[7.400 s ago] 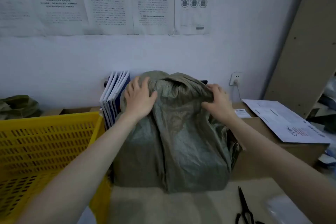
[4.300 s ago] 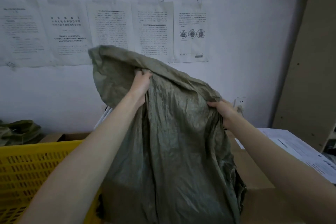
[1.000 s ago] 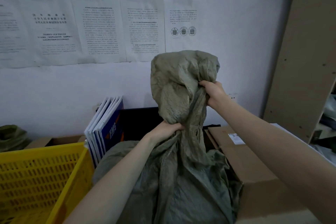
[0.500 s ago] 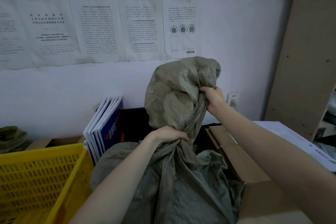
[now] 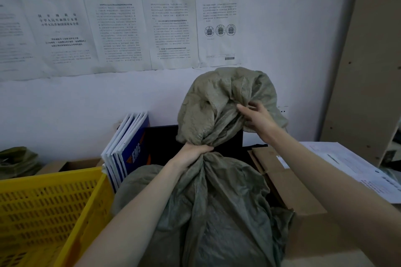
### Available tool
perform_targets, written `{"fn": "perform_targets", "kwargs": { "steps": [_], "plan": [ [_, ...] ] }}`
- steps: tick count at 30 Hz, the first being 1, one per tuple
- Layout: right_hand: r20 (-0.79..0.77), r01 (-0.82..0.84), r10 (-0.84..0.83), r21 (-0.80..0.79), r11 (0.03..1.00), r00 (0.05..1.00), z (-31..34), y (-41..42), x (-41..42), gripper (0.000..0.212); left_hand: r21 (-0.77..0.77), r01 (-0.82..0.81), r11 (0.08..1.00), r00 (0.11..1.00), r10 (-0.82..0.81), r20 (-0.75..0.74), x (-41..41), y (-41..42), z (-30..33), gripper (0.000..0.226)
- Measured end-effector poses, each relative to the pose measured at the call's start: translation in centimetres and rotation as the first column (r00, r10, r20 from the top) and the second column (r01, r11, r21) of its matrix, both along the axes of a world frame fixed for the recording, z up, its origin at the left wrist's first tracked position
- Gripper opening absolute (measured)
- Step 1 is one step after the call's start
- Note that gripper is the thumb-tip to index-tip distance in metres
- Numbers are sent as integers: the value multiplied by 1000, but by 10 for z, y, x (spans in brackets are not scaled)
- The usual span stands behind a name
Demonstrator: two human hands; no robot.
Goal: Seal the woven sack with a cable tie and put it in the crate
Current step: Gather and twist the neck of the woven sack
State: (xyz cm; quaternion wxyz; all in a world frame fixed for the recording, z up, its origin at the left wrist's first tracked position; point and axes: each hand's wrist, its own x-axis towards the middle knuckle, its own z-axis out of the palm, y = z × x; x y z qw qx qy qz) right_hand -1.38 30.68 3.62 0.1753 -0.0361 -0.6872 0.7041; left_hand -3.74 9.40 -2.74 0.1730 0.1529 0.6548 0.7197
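Note:
A grey-green woven sack (image 5: 217, 206) stands full in front of me, its top gathered into a neck. My left hand (image 5: 193, 154) is clenched around that neck. Above the grip the loose sack mouth (image 5: 223, 97) bunches up against the wall. My right hand (image 5: 257, 118) has its fingers spread and touches the right side of this loose fabric, without a closed grip. The yellow slotted crate (image 5: 50, 206) sits at the lower left, beside the sack. No cable tie is visible.
Blue-and-white booklets (image 5: 128, 147) lean upright between crate and sack. A cardboard box (image 5: 288, 182) stands to the right, with printed sheets (image 5: 347, 165) beyond it. A wooden board (image 5: 364, 60) leans at far right. Another green sack (image 5: 15, 160) lies at far left.
My right hand has let go of the bunched top and opened its fingers against the fabric. My left hand has kept its grip on the neck. The loose top has slumped slightly.

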Motion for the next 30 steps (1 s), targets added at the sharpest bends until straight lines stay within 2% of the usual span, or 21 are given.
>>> {"fn": "perform_targets", "kwargs": {
  "steps": [2,4,7,9,12,15,18,21,23,25,28,30],
  "plan": [
    [-28,39,-37,78,996,999,-19,-1,10,75,33,-76,997,997,75,16,-1,0,-1,31],
    [-4,-2,3,150,989,1000,-44,-6,21,80,38,-156,987,984,153,87,-5,3,0,31],
    [189,-253,208,260,932,960,-78,-20,35,92,33,-265,964,953,256,162,-9,10,5,13],
    [324,-412,318,282,867,891,-94,-33,42,94,79,-289,954,949,275,153,-10,14,7,18],
    [328,-540,469,175,823,820,-114,-55,41,97,83,-279,957,953,264,151,-11,13,12,27],
    [249,-469,428,135,873,869,-126,-83,35,87,68,-233,970,959,218,180,-14,4,11,35],
    [177,-363,358,-1,932,917,-128,-95,29,52,89,-203,975,967,185,174,-13,-1,11,39],
    [158,-195,184,55,979,970,-129,-97,22,27,86,-235,968,959,217,184,-11,-1,9,35],
    [117,-172,170,3,985,978,-131,-102,20,25,54,-260,964,956,249,155,-9,0,10,20],
    [80,-185,186,-22,983,979,-131,-109,21,29,-2,-250,968,967,250,47,-4,1,13,15],
    [42,-175,174,8,985,984,-132,-113,21,41,-190,-197,962,979,185,-82,3,-6,22,35],
    [63,-186,186,6,982,981,-138,-110,19,43,-429,-74,900,993,26,-117,5,-20,29,48]
  ]
}}
